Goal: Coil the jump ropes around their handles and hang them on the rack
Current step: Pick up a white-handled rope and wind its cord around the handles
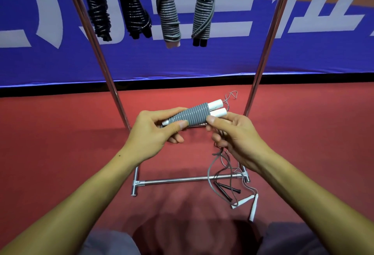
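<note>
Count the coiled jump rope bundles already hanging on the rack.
4, in a row at the top: left black coiled bundle, second black coiled bundle, grey bundle with white handles, grey bundle with black handles. The frame's top edge may hide more.

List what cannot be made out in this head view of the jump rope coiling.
- Top bar of the metal rack and the hanging points of the four coiled ropes: cut off by the top edge.
- Free end of the grey rope on the white handles: hidden behind the right hand.
- Left ends of those handles: covered by the left hand.
- Loose ropes on the red floor: too tangled to count.
</note>
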Demonstrator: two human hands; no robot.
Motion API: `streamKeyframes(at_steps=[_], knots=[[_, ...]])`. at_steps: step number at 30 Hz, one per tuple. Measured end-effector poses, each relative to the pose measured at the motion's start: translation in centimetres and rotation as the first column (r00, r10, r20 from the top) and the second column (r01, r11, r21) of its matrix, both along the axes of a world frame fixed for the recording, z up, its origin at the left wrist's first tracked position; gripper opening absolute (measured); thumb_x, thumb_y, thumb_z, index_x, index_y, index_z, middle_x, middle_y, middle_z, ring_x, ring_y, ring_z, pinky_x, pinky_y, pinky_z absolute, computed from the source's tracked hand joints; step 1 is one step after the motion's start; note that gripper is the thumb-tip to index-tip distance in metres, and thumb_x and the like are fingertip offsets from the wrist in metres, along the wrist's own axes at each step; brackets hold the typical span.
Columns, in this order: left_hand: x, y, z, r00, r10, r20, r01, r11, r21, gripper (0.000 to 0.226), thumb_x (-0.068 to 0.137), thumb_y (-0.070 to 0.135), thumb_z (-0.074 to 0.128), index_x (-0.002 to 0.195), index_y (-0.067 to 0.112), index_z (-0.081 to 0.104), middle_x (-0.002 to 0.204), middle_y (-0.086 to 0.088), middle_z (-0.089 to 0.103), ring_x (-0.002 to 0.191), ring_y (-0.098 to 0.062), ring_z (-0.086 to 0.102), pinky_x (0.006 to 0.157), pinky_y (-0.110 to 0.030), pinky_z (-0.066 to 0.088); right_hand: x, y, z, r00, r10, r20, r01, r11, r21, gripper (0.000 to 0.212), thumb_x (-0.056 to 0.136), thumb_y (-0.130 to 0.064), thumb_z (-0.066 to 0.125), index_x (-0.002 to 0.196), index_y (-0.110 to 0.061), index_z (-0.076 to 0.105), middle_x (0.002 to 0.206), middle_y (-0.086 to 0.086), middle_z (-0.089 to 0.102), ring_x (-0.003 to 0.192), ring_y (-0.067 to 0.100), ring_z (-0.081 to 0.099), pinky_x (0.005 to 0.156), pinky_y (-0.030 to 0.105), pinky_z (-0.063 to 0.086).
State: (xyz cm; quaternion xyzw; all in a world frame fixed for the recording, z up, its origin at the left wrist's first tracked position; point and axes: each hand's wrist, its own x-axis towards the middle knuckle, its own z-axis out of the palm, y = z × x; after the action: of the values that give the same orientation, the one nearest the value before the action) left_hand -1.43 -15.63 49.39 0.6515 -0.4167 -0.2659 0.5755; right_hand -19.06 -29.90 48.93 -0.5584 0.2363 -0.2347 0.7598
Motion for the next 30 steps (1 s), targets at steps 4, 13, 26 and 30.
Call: streamKeyframes(at_steps=[4, 13, 26, 30], knots=[[0.2, -0.2, -0.1, 1.0, 0.024, -0.005, -0.024, 1.0, -0.009, 0.032, 0.094, 0.007, 0.076, 0.119, 0.025, 0.076, 0.097, -0.006, 0.082, 0.066, -0.028, 0.076, 0.07, -0.042, 0.065, -0.1, -0.3, -0.4, 1.0, 0.02, -0.017, -0.02, 1.0, 0.015, 0.014, 0.1, 0.001, 0.059, 0.111, 0.007, 0.066, 0.108, 0.018, 0.077, 0.062, 0.015, 0.062, 0.053, 0.021, 0.046], [0.3, -0.1, -0.4, 0.99, 0.08, 0.115, -0.084, 0.996, 0.034, 0.03, 0.093, 0.013, 0.08, 0.121, 0.025, 0.078, 0.096, 0.0, 0.082, 0.066, -0.028, 0.078, 0.07, -0.045, 0.066, -0.2, -0.1, -1.1, 0.969, -0.164, -0.187, 0.14, 0.981, -0.135, 0.024, 0.099, -0.016, 0.07, 0.105, 0.007, 0.068, 0.088, 0.014, 0.079, 0.064, 0.015, 0.065, 0.055, 0.021, 0.052], [-1.1, 0.3, -0.2, 0.927, 0.119, 0.356, -0.16, 0.983, 0.087, 0.029, 0.091, 0.019, 0.083, 0.118, 0.03, 0.08, 0.09, 0.017, 0.081, 0.059, -0.012, 0.076, 0.081, -0.041, 0.065, -0.6, -0.7, 0.0, 0.85, -0.132, -0.509, -0.084, 0.921, -0.38, 0.017, 0.085, -0.015, 0.072, 0.069, -0.014, 0.068, 0.057, -0.003, 0.065, 0.047, 0.012, 0.043, 0.047, 0.021, 0.036], [-1.0, 0.2, -0.1, 0.929, 0.097, 0.356, -0.157, 0.977, 0.142, 0.029, 0.092, 0.021, 0.082, 0.118, 0.034, 0.079, 0.075, 0.011, 0.079, 0.059, -0.012, 0.076, 0.077, -0.042, 0.065, -1.2, -0.6, -0.6, 0.76, -0.358, -0.542, -0.222, 0.641, -0.735, 0.005, 0.082, -0.029, 0.065, 0.084, -0.025, 0.067, 0.073, -0.009, 0.073, 0.071, 0.015, 0.066, 0.068, 0.034, 0.053]])
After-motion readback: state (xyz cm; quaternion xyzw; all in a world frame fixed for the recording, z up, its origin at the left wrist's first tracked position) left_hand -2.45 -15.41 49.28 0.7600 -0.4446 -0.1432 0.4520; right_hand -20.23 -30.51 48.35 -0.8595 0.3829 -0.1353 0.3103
